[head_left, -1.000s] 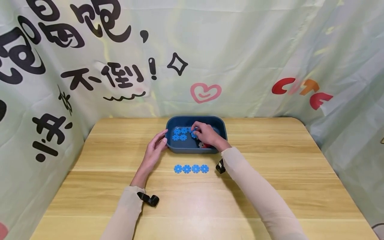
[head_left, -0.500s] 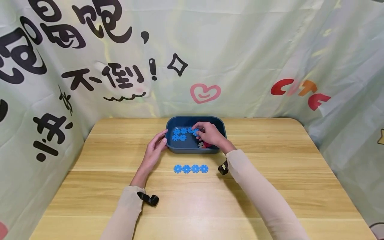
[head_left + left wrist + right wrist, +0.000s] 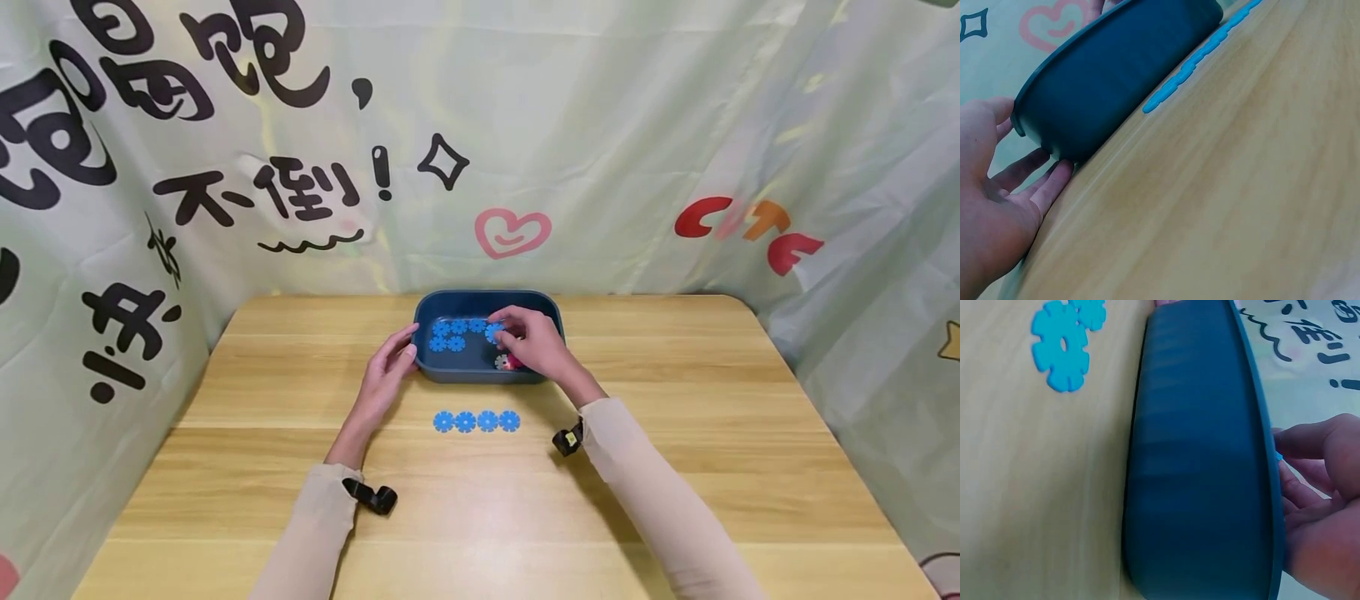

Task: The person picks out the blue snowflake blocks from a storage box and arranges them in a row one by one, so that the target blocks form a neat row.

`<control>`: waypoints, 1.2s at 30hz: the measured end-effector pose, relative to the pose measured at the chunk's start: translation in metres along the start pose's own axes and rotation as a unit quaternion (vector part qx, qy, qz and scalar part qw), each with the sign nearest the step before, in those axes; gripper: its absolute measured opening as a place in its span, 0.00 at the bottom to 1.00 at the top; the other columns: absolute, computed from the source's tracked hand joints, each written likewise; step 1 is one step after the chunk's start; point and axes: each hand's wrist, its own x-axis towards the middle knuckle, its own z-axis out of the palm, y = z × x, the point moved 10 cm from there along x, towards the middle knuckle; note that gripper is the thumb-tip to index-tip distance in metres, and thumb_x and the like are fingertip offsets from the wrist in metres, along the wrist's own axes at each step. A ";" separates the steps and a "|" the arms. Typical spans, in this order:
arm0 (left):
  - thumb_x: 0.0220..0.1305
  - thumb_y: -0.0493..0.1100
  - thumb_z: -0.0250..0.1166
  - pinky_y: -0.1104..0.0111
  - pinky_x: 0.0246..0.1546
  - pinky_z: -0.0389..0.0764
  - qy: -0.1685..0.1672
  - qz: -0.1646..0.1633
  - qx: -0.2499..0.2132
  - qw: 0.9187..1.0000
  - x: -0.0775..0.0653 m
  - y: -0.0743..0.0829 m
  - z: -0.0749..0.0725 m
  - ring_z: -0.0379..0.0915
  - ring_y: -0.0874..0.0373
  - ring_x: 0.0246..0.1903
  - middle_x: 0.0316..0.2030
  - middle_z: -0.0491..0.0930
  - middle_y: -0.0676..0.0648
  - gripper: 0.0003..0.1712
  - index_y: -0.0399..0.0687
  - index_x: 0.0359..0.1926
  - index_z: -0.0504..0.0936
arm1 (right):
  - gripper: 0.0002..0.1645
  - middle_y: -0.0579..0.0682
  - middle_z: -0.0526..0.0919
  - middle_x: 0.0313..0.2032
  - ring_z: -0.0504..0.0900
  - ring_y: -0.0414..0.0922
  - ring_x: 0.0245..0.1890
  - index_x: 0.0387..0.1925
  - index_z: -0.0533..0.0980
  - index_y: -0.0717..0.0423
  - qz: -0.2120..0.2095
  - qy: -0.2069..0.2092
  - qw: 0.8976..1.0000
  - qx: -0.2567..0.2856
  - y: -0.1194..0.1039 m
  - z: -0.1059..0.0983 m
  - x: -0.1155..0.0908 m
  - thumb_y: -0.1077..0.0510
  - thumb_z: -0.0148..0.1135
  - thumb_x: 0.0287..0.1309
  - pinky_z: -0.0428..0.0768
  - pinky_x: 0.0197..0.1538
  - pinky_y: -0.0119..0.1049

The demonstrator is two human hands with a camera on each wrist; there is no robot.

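A dark blue box [image 3: 483, 377] stands on the table with several blue snowflake discs [image 3: 450, 329] lying in its left half. My right hand [image 3: 536, 343] reaches inside and pinches a blue snowflake disc [image 3: 492, 333] between thumb and fingertips; in the right wrist view only a blue sliver shows past the rim. My left hand [image 3: 386, 375] touches the box's left end, its fingers fairly straight against the wall in the left wrist view. In front of the box lies a straight row of several blue snowflake discs [image 3: 487, 421], edge to edge.
Beneath my right hand, a grey disc [image 3: 502, 362] and some red pieces [image 3: 513, 362] lie in the box, partly hidden. The wooden table [image 3: 300, 333] ends at a printed curtain [image 3: 615, 150] behind the box. Small black cameras [image 3: 382, 500] are worn on both wrists.
My right hand has shifted slightly right inside the box, with a blue snowflake disc between its fingers. My left hand stays at the box's left end, and the row looks the same.
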 end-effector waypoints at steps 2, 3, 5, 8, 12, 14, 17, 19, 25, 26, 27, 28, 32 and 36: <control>0.79 0.51 0.57 0.68 0.58 0.80 -0.001 0.004 -0.004 1.000 0.000 0.001 0.000 0.69 0.48 0.67 0.72 0.67 0.45 0.28 0.51 0.74 0.71 | 0.14 0.52 0.88 0.35 0.86 0.47 0.35 0.55 0.81 0.60 -0.007 0.011 1.000 0.015 -0.001 -0.004 -0.005 0.64 0.64 0.69 0.84 0.37 0.37; 0.79 0.51 0.57 0.68 0.58 0.80 -0.001 0.006 -0.006 1.000 0.001 0.001 0.000 0.69 0.47 0.67 0.72 0.67 0.45 0.27 0.50 0.74 0.71 | 0.14 0.52 0.87 0.34 0.86 0.49 0.35 0.55 0.81 0.60 -0.009 0.016 1.000 0.025 -0.002 -0.006 -0.007 0.64 0.64 0.69 0.84 0.36 0.37; 0.80 0.50 0.56 0.69 0.57 0.81 -0.003 0.010 -0.009 1.000 0.001 0.002 0.000 0.69 0.45 0.67 0.72 0.67 0.43 0.27 0.49 0.74 0.70 | 0.13 0.55 0.87 0.34 0.86 0.53 0.35 0.54 0.81 0.58 -0.013 0.019 0.999 0.047 -0.003 -0.008 -0.011 0.65 0.63 0.70 0.84 0.35 0.37; 0.80 0.48 0.56 0.69 0.57 0.81 -0.003 0.013 -0.010 1.000 0.002 0.002 -0.001 0.70 0.44 0.67 0.72 0.67 0.42 0.27 0.48 0.74 0.70 | 0.13 0.61 0.85 0.35 0.85 0.61 0.34 0.54 0.81 0.57 -0.020 0.017 0.996 0.081 -0.006 -0.010 -0.016 0.65 0.62 0.71 0.84 0.34 0.40; 0.79 0.49 0.56 0.69 0.57 0.81 0.002 0.011 -0.009 1.000 0.001 0.001 -0.002 0.71 0.47 0.66 0.71 0.68 0.44 0.26 0.52 0.73 0.72 | 0.13 0.65 0.84 0.36 0.81 0.68 0.33 0.54 0.81 0.59 -0.023 0.018 0.994 0.106 -0.009 -0.014 -0.025 0.64 0.62 0.71 0.85 0.35 0.44; 0.79 0.50 0.57 0.68 0.57 0.81 0.003 0.010 -0.008 1.000 0.001 0.001 -0.002 0.71 0.48 0.65 0.70 0.69 0.45 0.25 0.54 0.73 0.73 | 0.13 0.65 0.84 0.37 0.81 0.69 0.33 0.55 0.80 0.61 -0.020 0.021 0.993 0.117 -0.009 -0.016 -0.029 0.64 0.62 0.71 0.87 0.38 0.48; 0.79 0.51 0.57 0.68 0.57 0.81 0.003 0.008 -0.004 1.000 0.001 0.000 -0.002 0.71 0.50 0.65 0.70 0.69 0.46 0.25 0.57 0.72 0.73 | 0.16 0.63 0.85 0.40 0.84 0.66 0.37 0.56 0.79 0.64 -0.004 0.025 0.991 0.133 -0.006 -0.019 -0.036 0.64 0.63 0.70 0.88 0.43 0.53; 0.79 0.51 0.57 0.68 0.57 0.81 0.002 0.005 -0.001 1.000 0.002 -0.001 -0.002 0.71 0.50 0.65 0.71 0.68 0.47 0.25 0.57 0.72 0.73 | 0.17 0.62 0.85 0.41 0.86 0.63 0.39 0.57 0.79 0.63 0.009 0.028 0.990 0.138 -0.004 -0.021 -0.042 0.64 0.65 0.69 0.88 0.44 0.51; 0.80 0.50 0.56 0.68 0.58 0.81 0.000 0.004 -0.002 1.000 0.002 0.000 0.000 0.70 0.47 0.67 0.71 0.67 0.45 0.25 0.56 0.73 0.72 | 0.21 0.61 0.83 0.44 0.85 0.57 0.42 0.58 0.79 0.63 0.025 0.036 0.990 0.133 0.002 -0.027 -0.055 0.68 0.68 0.64 0.86 0.43 0.31; 0.80 0.50 0.56 0.67 0.58 0.80 -0.001 0.004 -0.002 1.000 0.002 0.000 0.000 0.69 0.46 0.67 0.72 0.67 0.44 0.25 0.55 0.74 0.72 | 0.22 0.61 0.83 0.45 0.85 0.57 0.42 0.59 0.79 0.64 0.026 0.036 0.990 0.134 0.003 -0.027 -0.057 0.69 0.68 0.63 0.86 0.43 0.30; 0.80 0.49 0.55 0.67 0.59 0.80 -0.002 0.003 -0.002 1.000 0.002 0.000 0.000 0.69 0.46 0.68 0.72 0.66 0.44 0.26 0.54 0.74 0.71 | 0.23 0.62 0.83 0.45 0.85 0.57 0.42 0.59 0.78 0.65 0.028 0.035 0.990 0.135 0.004 -0.028 -0.059 0.69 0.69 0.62 0.86 0.43 0.29; 0.80 0.49 0.55 0.67 0.59 0.80 -0.003 0.003 -0.002 1.000 0.002 0.000 0.001 0.68 0.45 0.68 0.73 0.66 0.43 0.26 0.53 0.74 0.71 | 0.23 0.62 0.83 0.45 0.84 0.56 0.42 0.59 0.78 0.65 0.029 0.035 0.990 0.133 0.004 -0.028 -0.061 0.70 0.69 0.62 0.86 0.43 0.29; 0.81 0.46 0.54 0.65 0.61 0.79 -0.007 -0.006 -0.005 1.000 0.000 0.005 0.002 0.66 0.42 0.70 0.74 0.63 0.40 0.26 0.49 0.75 0.69 | 0.23 0.61 0.84 0.46 0.83 0.54 0.43 0.58 0.79 0.65 0.030 0.037 0.992 0.118 0.007 -0.029 -0.068 0.69 0.70 0.61 0.85 0.45 0.29; 0.80 0.47 0.55 0.66 0.59 0.80 -0.004 -0.002 -0.004 1.000 -0.001 0.006 0.001 0.68 0.43 0.68 0.73 0.65 0.40 0.26 0.48 0.74 0.70 | 0.23 0.59 0.85 0.45 0.83 0.52 0.43 0.58 0.79 0.64 0.029 0.038 0.994 0.098 0.010 -0.029 -0.075 0.69 0.70 0.61 0.86 0.49 0.35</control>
